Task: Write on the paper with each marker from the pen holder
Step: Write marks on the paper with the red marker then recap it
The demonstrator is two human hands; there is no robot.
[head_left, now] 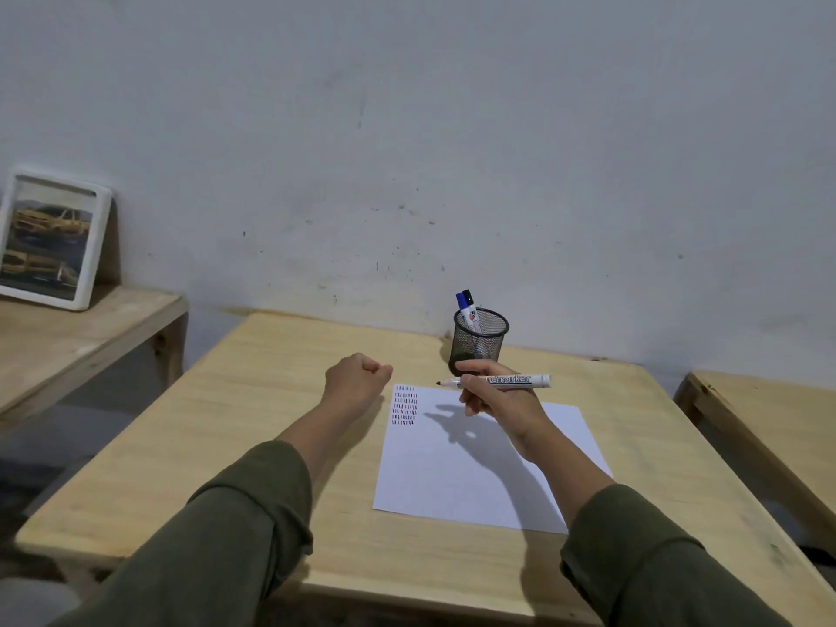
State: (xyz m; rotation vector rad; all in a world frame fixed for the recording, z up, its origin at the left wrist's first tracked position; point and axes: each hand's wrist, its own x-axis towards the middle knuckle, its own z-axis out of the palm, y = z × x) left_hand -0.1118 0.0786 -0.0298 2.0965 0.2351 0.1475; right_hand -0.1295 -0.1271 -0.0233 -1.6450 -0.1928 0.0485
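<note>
The right hand (495, 395) grips an uncapped marker (495, 381) above the paper (475, 481), holding it level with its tip pointing left. The left hand (357, 375) is closed in a fist just beside the paper's upper left corner; whether it holds anything cannot be told. The white paper lies flat on the wooden bench (253, 445), with rows of short red and dark strokes (404, 405) in its top left corner. A black mesh pen holder (479, 339) stands on the bench just beyond the paper, near the wall, with a blue-capped marker (468, 310) upright inside it. On a second bench (68, 337) to the left, a framed picture (49, 239) leans against the wall.
</note>
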